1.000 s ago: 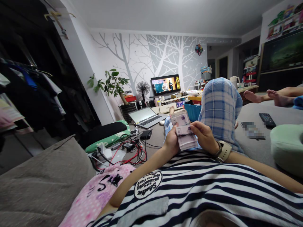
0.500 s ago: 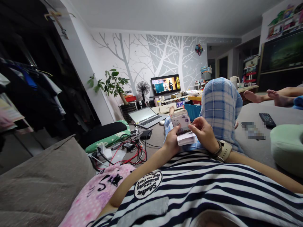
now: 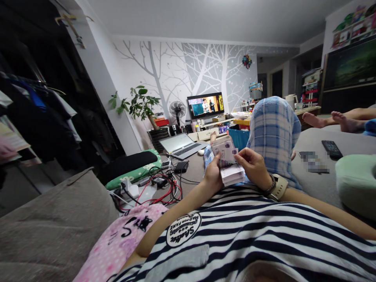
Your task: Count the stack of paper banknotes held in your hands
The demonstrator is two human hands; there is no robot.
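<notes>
A thick stack of banknotes [image 3: 222, 146] with purple print is held over my lap, bent across its middle, so its lower part [image 3: 233, 176] hangs toward my striped shirt. My left hand [image 3: 212, 173] grips the stack from the left, thumb on top; its other fingers are hidden beneath. On the right side, my right hand [image 3: 255, 167] is closed in a pinch at the edge of a top banknote [image 3: 234, 152], with thumb and forefinger together. A watch [image 3: 279, 187] and a dark bracelet sit on my right wrist.
My raised knee [image 3: 272, 121] in plaid trousers stands behind my right hand. Left lie an open laptop [image 3: 182, 145], tangled cables [image 3: 169, 188] and a pink blanket [image 3: 126, 243]. To the right are a remote [image 3: 331, 149], a green cushion [image 3: 357, 180] and another person's feet [image 3: 326, 119].
A top banknote has shifted on the stack, and its printed face shows more. My left thumb has moved up slightly. The lower part of the stack looks more fanned.
</notes>
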